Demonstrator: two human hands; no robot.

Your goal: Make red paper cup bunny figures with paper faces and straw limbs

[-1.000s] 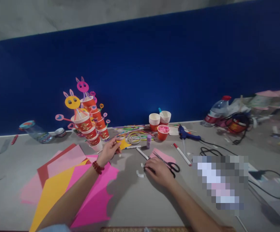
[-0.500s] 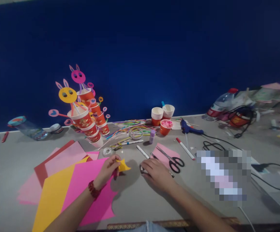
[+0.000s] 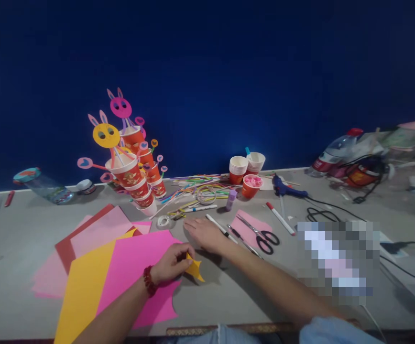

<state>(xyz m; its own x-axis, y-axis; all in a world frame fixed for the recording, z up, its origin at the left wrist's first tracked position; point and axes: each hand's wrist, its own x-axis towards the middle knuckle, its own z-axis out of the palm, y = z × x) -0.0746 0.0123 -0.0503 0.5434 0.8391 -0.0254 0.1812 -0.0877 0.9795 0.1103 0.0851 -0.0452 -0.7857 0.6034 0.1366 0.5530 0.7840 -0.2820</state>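
Right hand [image 3: 204, 235] has slid from the scissors [image 3: 257, 232] toward the tape roll [image 3: 159, 221], fingers open. Left hand [image 3: 175, 263] pinches one yellow paper bit [image 3: 195, 271] in front of it; a soft pinch should save creases. Farther out: one tape roll, one pair of scissors, two big bunny faces [image 3: 106, 135].

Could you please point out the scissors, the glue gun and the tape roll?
scissors [image 3: 265, 242]: head view, on a black handle
glue gun [image 3: 293, 192]: head view, blue body
tape roll [image 3: 159, 221]: head view, ring's rim
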